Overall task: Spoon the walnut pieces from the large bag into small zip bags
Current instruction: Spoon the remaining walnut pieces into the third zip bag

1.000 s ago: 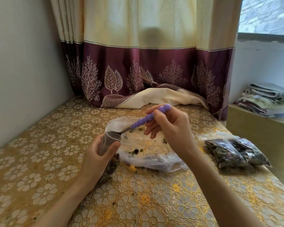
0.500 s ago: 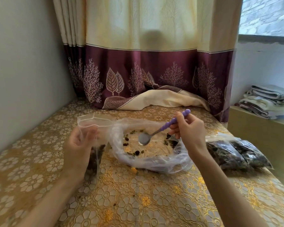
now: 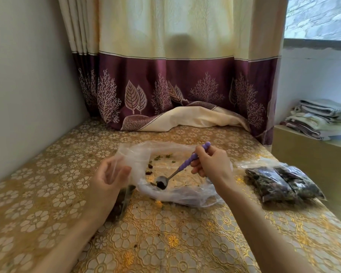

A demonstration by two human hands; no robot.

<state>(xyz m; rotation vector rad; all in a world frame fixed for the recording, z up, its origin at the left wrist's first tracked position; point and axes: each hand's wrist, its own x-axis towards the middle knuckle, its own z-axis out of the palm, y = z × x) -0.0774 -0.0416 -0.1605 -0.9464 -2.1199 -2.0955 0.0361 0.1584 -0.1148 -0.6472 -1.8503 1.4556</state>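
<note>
The large clear bag (image 3: 185,196) lies open on the gold-patterned table (image 3: 165,243), with a few walnut pieces (image 3: 150,166) scattered inside. My right hand (image 3: 212,164) pinches the purple beaded handle of a metal spoon (image 3: 161,183). The spoon's bowl is down in the large bag and holds dark pieces. My left hand (image 3: 108,180) grips the upper part of a small zip bag (image 3: 122,201), which stands on the table just left of the large bag with dark pieces in its lower part. My left hand hides much of that bag.
Filled small bags (image 3: 282,184) lie in a pile at the right near the table edge. A curtain (image 3: 185,91) hangs behind, its hem bunched on the table. A wall runs along the left. Folded cloths (image 3: 321,119) sit on a ledge at far right.
The spoon left the small bag's mouth, swung right into the large bag and dipped toward its near side, picking up pieces. My left hand moved the small bag slightly left and kept holding it.
</note>
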